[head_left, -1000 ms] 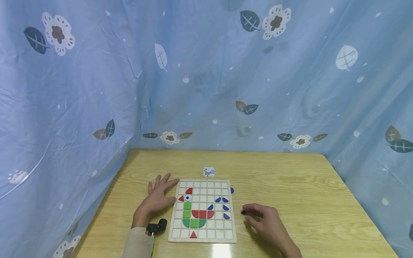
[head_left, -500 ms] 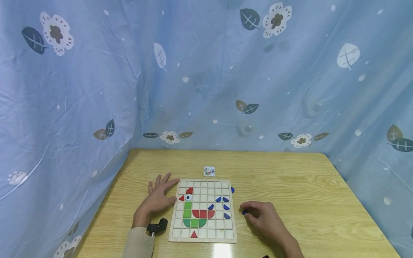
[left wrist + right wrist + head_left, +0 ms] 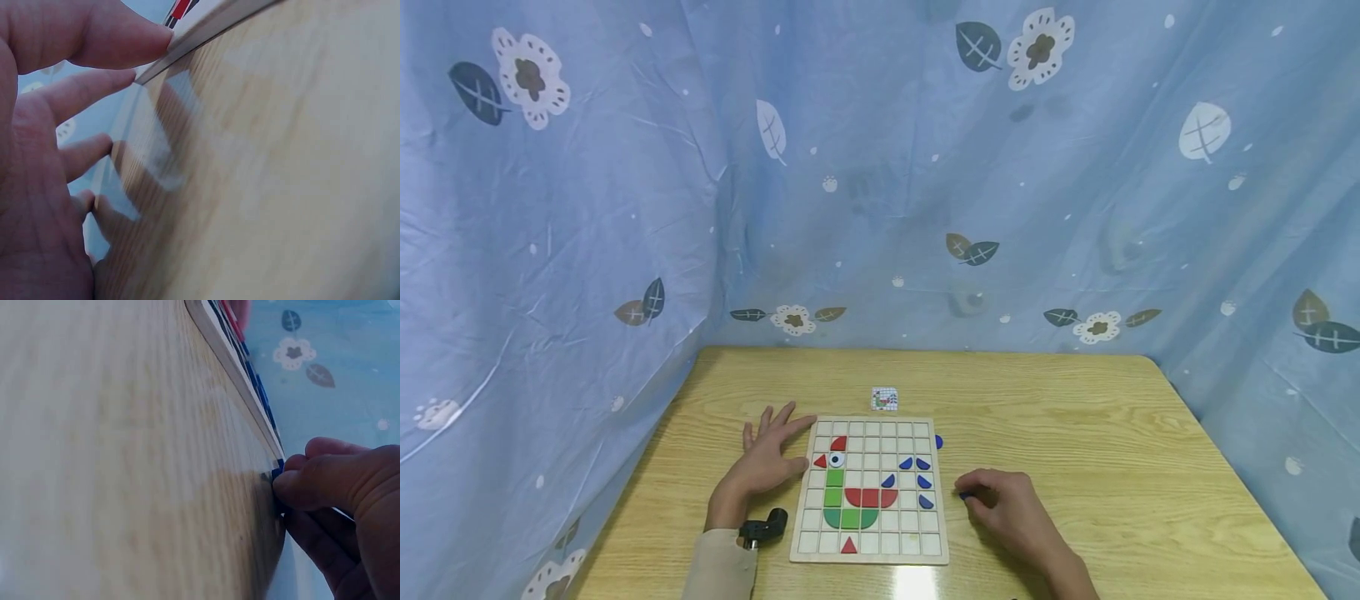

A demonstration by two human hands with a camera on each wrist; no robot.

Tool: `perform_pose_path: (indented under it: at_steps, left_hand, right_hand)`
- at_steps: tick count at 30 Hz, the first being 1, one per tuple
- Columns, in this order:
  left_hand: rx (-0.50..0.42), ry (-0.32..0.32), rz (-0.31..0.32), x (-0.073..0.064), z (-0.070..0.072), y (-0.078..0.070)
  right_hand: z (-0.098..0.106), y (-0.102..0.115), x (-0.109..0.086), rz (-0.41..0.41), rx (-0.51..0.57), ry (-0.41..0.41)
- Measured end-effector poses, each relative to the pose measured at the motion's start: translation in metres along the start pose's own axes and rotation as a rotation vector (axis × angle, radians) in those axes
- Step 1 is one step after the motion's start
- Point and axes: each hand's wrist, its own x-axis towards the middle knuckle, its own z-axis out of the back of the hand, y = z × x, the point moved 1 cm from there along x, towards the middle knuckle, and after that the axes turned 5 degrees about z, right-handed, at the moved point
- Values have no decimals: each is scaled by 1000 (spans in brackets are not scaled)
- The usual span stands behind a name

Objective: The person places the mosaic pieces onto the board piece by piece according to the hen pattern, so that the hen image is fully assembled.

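My right hand (image 3: 1011,510), just right of the board, pinches a small blue piece (image 3: 965,496) between thumb and fingers, low over the table. The right wrist view shows that piece (image 3: 277,500) mostly covered by the fingertips. My left hand (image 3: 763,464) is spread, with thumb and index finger touching the left edge of the wooden grid board (image 3: 871,559). On the board sit red pieces (image 3: 870,498), green pieces (image 3: 850,518), a round eye piece (image 3: 837,460) and several blue half-round pieces (image 3: 926,502), arranged like a bird. In the left wrist view the thumb (image 3: 125,44) meets the board's side.
A small picture card (image 3: 884,399) with a similar bird lies behind the board. Another blue piece (image 3: 938,442) lies against the board's upper right edge. Wooden tabletop (image 3: 1060,417) extends to the right, and a blue patterned curtain (image 3: 880,208) hangs behind.
My right hand has shifted slightly left toward the board and its fingers have closed further around the blue piece. The left hand stays in place.
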Motion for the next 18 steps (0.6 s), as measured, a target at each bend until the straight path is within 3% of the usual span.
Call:
perform_pose_path:
  at_steps: [5, 9, 14, 18]
  left_hand:
    - [-9, -1, -2, 0, 0, 1]
    - [-15, -1, 2, 0, 0, 1]
    - [-16, -3, 1, 0, 0, 0]
    - [-12, -2, 5, 0, 0, -1]
  right_hand:
    - [0, 3, 12, 48, -57, -2]
    - [-3, 9, 30, 134, -25, 3]
    - [-11, 19, 51, 235, 38, 73]
    - [-20, 26, 64, 253, 78, 150]
